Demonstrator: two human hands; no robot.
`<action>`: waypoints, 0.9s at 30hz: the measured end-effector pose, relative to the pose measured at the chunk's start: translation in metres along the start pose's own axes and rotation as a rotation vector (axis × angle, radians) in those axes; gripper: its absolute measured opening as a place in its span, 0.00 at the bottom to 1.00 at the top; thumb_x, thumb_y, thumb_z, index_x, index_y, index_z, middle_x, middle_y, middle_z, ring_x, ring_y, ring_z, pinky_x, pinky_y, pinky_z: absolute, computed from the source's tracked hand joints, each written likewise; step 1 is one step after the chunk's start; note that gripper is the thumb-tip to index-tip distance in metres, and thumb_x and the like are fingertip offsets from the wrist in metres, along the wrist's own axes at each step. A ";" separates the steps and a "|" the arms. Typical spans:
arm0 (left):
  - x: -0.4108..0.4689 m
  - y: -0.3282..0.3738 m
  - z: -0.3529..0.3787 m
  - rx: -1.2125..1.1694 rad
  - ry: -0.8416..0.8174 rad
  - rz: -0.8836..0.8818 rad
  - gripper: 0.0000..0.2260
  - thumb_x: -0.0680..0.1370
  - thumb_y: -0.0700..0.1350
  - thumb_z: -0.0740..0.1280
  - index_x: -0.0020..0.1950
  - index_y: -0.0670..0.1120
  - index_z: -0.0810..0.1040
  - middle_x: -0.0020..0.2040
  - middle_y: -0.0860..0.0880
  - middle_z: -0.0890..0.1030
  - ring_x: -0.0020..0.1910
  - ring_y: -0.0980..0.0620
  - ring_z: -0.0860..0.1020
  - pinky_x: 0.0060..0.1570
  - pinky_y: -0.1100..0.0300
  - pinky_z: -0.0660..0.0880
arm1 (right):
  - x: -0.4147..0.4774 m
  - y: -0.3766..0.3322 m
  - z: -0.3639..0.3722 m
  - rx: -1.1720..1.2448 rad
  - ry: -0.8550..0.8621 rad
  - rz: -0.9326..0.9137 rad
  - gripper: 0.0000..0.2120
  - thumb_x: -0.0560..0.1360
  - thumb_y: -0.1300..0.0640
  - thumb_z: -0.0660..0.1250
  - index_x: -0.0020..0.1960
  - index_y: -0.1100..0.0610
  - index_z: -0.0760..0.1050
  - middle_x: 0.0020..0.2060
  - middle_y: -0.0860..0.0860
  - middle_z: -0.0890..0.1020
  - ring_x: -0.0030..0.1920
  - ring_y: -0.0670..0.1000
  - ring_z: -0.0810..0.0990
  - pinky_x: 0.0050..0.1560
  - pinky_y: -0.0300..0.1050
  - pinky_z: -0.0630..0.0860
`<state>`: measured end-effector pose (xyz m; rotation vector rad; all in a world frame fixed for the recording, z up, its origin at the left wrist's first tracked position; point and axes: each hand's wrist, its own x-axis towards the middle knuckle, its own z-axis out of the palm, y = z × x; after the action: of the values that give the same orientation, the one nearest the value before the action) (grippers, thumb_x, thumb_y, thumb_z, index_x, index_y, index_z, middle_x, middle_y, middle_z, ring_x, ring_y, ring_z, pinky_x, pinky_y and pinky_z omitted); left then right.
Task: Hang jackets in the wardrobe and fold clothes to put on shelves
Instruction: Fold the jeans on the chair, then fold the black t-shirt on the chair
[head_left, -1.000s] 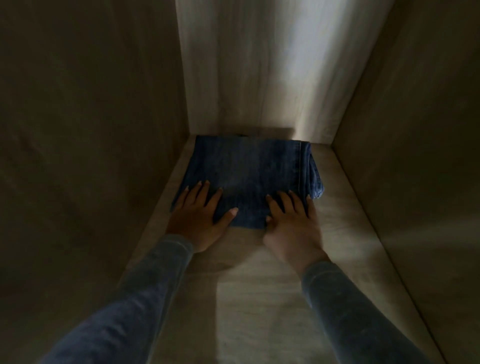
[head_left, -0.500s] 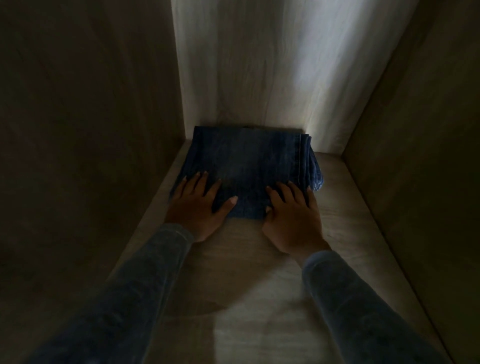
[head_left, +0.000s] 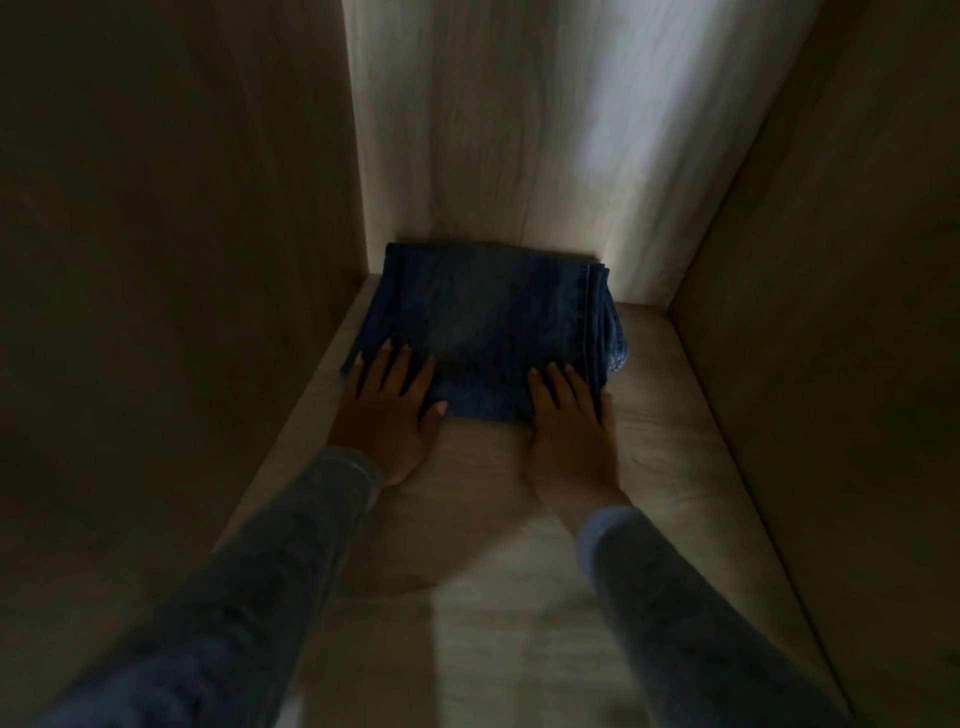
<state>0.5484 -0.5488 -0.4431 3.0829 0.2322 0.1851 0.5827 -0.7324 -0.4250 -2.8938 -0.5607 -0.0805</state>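
Note:
A folded pair of dark blue jeans (head_left: 488, 322) lies flat on the pale wooden shelf (head_left: 519, 597), its far edge against the back panel. My left hand (head_left: 387, 410) rests palm down on the near left corner of the jeans, fingers spread over the cloth. On the near right corner lies my right hand (head_left: 569, 421), also flat, with fingers apart. Neither hand grips the fabric. Both arms wear grey-blue sleeves.
The shelf sits inside a dim wardrobe compartment. A dark side wall (head_left: 171, 312) rises on the left and another side wall (head_left: 831, 338) on the right. The lit back panel (head_left: 519, 130) stands behind the jeans. Bare shelf board lies on the jeans' right.
Both hands have slid forward with the jeans, which now lie deeper on the shelf, against the back panel.

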 end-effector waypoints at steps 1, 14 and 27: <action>-0.005 0.001 -0.002 -0.023 -0.021 0.000 0.31 0.77 0.62 0.39 0.77 0.49 0.47 0.78 0.46 0.47 0.76 0.47 0.42 0.72 0.51 0.36 | -0.008 0.000 -0.001 0.011 -0.018 0.006 0.30 0.79 0.60 0.52 0.78 0.53 0.43 0.77 0.50 0.45 0.76 0.49 0.40 0.74 0.51 0.36; -0.152 0.017 -0.070 -0.298 -0.082 -0.022 0.32 0.77 0.59 0.41 0.76 0.44 0.57 0.77 0.44 0.56 0.75 0.49 0.55 0.70 0.64 0.50 | -0.154 -0.025 -0.048 0.508 -0.101 0.199 0.21 0.80 0.60 0.55 0.73 0.58 0.62 0.74 0.53 0.62 0.74 0.51 0.58 0.73 0.42 0.55; -0.324 0.047 -0.344 -0.419 0.096 -0.013 0.22 0.82 0.53 0.51 0.73 0.44 0.63 0.73 0.46 0.65 0.71 0.48 0.63 0.70 0.56 0.60 | -0.323 -0.121 -0.299 0.658 0.017 0.212 0.16 0.76 0.61 0.61 0.63 0.54 0.74 0.57 0.52 0.77 0.58 0.54 0.76 0.52 0.41 0.70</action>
<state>0.1948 -0.6328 -0.1366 2.6595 0.1878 0.3348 0.2334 -0.7995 -0.1397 -2.2854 -0.2125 0.0944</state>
